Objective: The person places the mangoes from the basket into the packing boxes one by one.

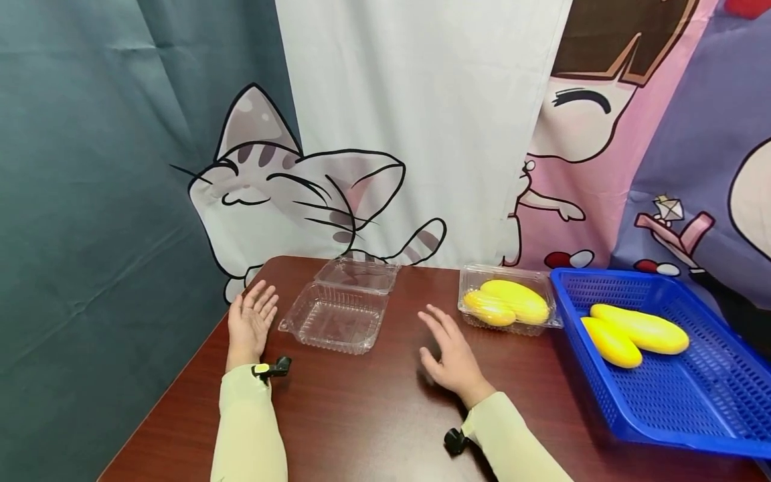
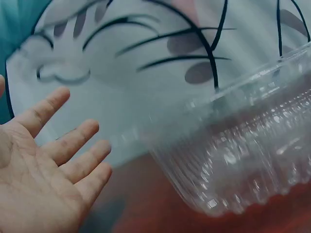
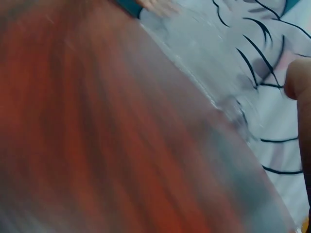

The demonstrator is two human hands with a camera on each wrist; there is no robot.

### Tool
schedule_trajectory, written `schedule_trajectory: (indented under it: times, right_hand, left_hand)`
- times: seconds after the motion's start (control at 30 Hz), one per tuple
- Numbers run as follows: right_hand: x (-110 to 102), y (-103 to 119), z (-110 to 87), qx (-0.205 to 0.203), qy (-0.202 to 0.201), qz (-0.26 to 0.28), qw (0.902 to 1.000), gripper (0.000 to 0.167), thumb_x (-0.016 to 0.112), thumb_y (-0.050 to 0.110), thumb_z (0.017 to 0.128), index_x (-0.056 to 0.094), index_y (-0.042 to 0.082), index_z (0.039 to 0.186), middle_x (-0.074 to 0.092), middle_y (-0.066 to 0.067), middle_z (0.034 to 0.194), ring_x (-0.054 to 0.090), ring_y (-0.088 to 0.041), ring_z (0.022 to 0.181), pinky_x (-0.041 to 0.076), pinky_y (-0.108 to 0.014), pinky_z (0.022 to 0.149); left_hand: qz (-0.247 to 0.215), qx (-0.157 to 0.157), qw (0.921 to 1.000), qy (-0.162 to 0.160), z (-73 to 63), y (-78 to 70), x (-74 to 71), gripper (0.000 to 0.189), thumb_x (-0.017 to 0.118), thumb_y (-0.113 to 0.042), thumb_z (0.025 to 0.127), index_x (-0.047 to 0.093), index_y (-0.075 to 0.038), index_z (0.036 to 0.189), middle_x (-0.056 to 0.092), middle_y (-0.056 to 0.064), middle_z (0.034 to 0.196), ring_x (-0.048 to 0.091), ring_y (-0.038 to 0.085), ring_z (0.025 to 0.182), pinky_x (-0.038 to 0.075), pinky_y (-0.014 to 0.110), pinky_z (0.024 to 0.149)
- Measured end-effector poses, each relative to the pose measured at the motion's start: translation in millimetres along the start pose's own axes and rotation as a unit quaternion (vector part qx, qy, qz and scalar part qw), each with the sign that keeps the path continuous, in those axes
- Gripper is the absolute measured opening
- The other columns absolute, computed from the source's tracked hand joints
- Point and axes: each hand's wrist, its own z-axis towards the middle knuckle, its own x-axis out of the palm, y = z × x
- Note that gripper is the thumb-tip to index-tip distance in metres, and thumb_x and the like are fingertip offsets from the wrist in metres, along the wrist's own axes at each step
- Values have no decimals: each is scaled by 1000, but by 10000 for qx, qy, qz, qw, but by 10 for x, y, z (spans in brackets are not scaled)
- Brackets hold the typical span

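Observation:
My left hand [image 1: 251, 323] is held palm up with its fingers spread, just left of an open clear plastic clamshell box [image 1: 337, 321]. In the left wrist view the same hand [image 2: 48, 170] holds nothing, and a gap separates its fingertips from the box's ribbed wall [image 2: 194, 179]. The box's lid [image 1: 358, 274] lies folded back toward the curtain. My right hand [image 1: 452, 355] hovers over the table between that box and a second clamshell [image 1: 508, 268], fingers extended and nothing held. Two smooth yellow oblong fruits or vegetables [image 1: 515, 298] lie inside the second box, whose lid looks closed.
A blue perforated plastic basket [image 1: 680, 408] stands at the right, with two more yellow oblong pieces [image 1: 644, 328] in it. Its left side is close to the filled box. Behind the brown table [image 1: 361, 415] hangs a cartoon-printed curtain [image 1: 421, 120].

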Motion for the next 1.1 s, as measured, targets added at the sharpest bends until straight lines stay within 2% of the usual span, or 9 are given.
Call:
schedule_trajectory:
  times: [0.1,0.23,0.37,0.53,0.63,0.83,0.97,1.1]
  right_hand:
    - [100,108,9,468,577,626,9953,76,68,17,89,37,23,157,34,-6,161,40,-30,143,40,-55,109]
    - [250,267,56,656,985,1149,9863,75,69,19,92,34,20,159,33,-8,161,37,-31,145,37,-56,112]
    - [368,403,77,718,1356,1204,9808,73,66,24,95,33,18,159,32,-11,162,37,-30,145,37,-55,111]
    - [423,478,75,755,1687,1157,9759,72,65,28,96,33,15,159,30,-14,162,39,-30,144,41,-55,108]
    - [415,466,76,788,1575,1108,9781,69,65,29,96,36,14,158,33,-14,161,41,-30,143,42,-55,108]
    - [351,390,29,1049,1003,1060,9837,62,67,28,96,46,10,152,42,-16,154,46,-31,138,40,-54,109]
    - [274,338,-29,1296,699,1011,9839,58,69,25,94,52,11,148,49,-15,150,50,-30,135,41,-54,109]
    - [188,302,-83,1402,392,878,9854,52,70,22,94,58,11,144,55,-13,145,54,-29,131,44,-53,106]
  left_hand:
    - [-108,-217,9996,149,49,101,-28,65,11,-56,107,26,-25,161,17,11,167,9,30,155,7,42,125]
    - [355,-251,9973,588,84,181,29,71,11,-59,106,16,-18,164,4,20,168,5,34,155,5,45,125]
    - [605,-455,9915,1062,92,254,78,80,9,-61,105,9,-6,163,5,24,167,8,36,154,7,46,124]
    - [497,-666,9883,1276,81,311,103,83,14,-61,105,14,2,160,11,25,165,14,36,153,17,42,123]
    - [431,-702,9885,1265,89,339,137,81,19,-59,106,21,3,159,17,24,164,20,35,151,26,38,120]
    - [670,-688,9888,1147,92,429,246,78,26,-57,107,32,5,155,31,24,159,38,31,144,40,32,111]
    - [818,-726,9872,1161,87,513,336,79,31,-56,107,34,7,153,36,24,156,44,31,140,44,32,108]
    - [1196,-602,9818,1348,75,567,432,80,33,-58,106,38,8,151,41,25,154,45,34,140,47,28,104]
